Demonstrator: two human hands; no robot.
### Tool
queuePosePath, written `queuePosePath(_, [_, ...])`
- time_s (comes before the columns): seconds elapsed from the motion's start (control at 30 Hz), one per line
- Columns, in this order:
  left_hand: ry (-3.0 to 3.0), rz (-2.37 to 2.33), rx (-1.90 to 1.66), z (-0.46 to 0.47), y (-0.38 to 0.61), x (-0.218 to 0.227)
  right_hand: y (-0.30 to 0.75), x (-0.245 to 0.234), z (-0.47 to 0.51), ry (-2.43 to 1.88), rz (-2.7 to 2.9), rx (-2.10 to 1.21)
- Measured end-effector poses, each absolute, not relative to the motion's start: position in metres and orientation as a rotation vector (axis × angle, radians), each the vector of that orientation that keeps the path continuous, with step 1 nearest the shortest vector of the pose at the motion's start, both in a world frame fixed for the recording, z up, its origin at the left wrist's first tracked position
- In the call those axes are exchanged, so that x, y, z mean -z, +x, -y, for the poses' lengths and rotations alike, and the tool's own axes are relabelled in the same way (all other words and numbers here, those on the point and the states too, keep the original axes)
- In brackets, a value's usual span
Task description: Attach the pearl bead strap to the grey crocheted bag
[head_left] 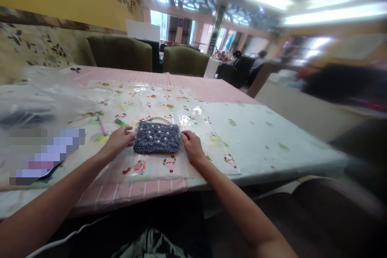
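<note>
A dark blue-grey crocheted handbag (156, 140) studded with white beads lies flat on the table in front of me. Its pearl-bead handle (157, 118) arches along the top edge. At the bag's left edge is my left hand (120, 142), fingers stretched and slightly apart, the fingertips against or just beside it. My right hand (193, 146) is at the right edge, its fingers bent together in a pinch on the side of the bag. Left of the bag lie a pink pen-like stick (102, 125) and a small green item (121, 122).
Fruit-print clear plastic covers the tablecloth (242, 129). A phone with a blurred-out screen (50, 159) rests at left, near a crumpled clear plastic bag (60, 92). Black scissors (75, 69) lie farther back. Green chairs (184, 60) stand across the table; people sit in the distance.
</note>
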State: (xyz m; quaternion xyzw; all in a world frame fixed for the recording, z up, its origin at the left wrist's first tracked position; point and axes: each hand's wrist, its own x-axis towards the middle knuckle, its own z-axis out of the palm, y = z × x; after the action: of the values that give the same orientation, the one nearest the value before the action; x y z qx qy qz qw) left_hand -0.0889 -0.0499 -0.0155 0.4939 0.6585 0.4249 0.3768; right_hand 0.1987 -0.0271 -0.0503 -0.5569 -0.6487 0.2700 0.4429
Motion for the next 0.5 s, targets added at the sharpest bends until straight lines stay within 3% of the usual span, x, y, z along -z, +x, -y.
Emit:
queuePosePath(0.17, [0.925, -1.409, -0.942, 0.031, -0.076, 0.011, 0.197, 0.042, 0.001, -1.269, 1.248, -1.25])
queuePosePath(0.33, [0.878, -1.218, -1.06, 0.014, -0.06, 0.004, 0.201, 0.038, -0.016, -1.15, 1.066, -1.397])
queuePosePath(0.5, [0.949, -1.072, -1.235, -0.003, -0.038, 0.006, 0.223, 0.025, -0.045, -1.015, 0.898, -1.293])
